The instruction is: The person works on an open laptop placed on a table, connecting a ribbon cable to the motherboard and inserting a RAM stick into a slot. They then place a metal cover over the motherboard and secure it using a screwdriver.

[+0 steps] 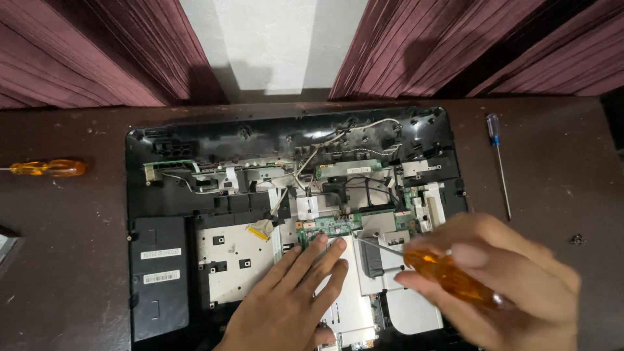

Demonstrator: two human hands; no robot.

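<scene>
The right hand [500, 273] is clamped around the orange handle of a screwdriver [448, 276], whose thin shaft slants up and left so that its tip rests near the green circuit board [331, 226] in the middle of the opened laptop [292, 221]. The left hand [289, 302] lies flat, fingers together and holding nothing, on the metal plate just below that board. On the brown desk [65, 260], a second orange screwdriver [49, 168] lies far left, and a blue-handled one [498, 162] lies right of the laptop.
</scene>
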